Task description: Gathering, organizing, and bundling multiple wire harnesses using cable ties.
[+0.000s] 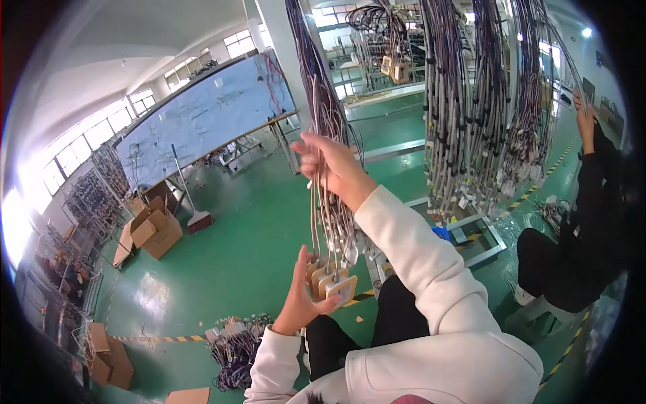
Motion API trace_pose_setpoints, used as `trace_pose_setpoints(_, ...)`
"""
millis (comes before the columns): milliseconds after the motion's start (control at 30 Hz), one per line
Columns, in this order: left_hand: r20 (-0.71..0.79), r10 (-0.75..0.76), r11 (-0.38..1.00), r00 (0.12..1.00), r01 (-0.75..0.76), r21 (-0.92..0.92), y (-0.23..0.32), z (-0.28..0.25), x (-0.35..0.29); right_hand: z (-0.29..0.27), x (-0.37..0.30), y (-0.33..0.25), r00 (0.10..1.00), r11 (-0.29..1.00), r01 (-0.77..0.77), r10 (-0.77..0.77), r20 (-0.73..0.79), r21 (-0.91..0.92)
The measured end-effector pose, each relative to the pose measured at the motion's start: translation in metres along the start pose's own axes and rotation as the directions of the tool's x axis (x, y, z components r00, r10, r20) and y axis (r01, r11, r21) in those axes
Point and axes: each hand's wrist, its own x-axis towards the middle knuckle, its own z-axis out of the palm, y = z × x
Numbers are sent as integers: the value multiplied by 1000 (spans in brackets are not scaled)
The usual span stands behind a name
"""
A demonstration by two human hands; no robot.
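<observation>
A long bundle of grey and purple cables (326,114) hangs in front of me. My right hand (340,172) is at its middle, fingers curled round several grey cables that run down from it; the fingertips are partly hidden. At the lower ends of those cables hang several tan, rounded square frames (341,288), lined up side by side. My left hand (301,299) holds the frames from the left, its thumb under the nearest one and its fingers upright along the far side. Small white connectors (351,254) dangle just right of the frames.
More thick cable bundles (464,114) hang to the right, where another person in black (572,236) reaches up to cables. A metal frame (488,246) stands on the green floor below. Left are cardboard boxes (158,229), a broom (200,221), a blue-topped board (208,111) and a cable heap (235,347).
</observation>
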Motion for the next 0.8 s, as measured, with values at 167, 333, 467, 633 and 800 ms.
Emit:
trace_pose_setpoints(167, 199, 91, 843, 976, 31, -537, 3, -57, 51, 58, -9, 38, 982, 900, 180, -137, 133, -398)
trace_pose_setpoints(333, 240, -38, 876, 970, 148, -460, -3, -134, 141, 41, 6, 52, 958, 921, 226, -152, 243, -317)
trace_pose_setpoints(467, 247, -241, 923, 939, 300, -241, 19, -162, 182, 41, 25, 60, 971, 797, 208, -99, 218, -567)
trace_pose_setpoints(633, 646, -88, 970, 758, 212, -116, 100, -154, 250, 44, 23, 90, 997, 840, 71, -63, 33, -538)
trace_pose_setpoints(800, 572, -518, 708, 636, 694, -129, 148, -177, 264, 89, 21, 74, 998, 771, 14, -49, -38, -636)
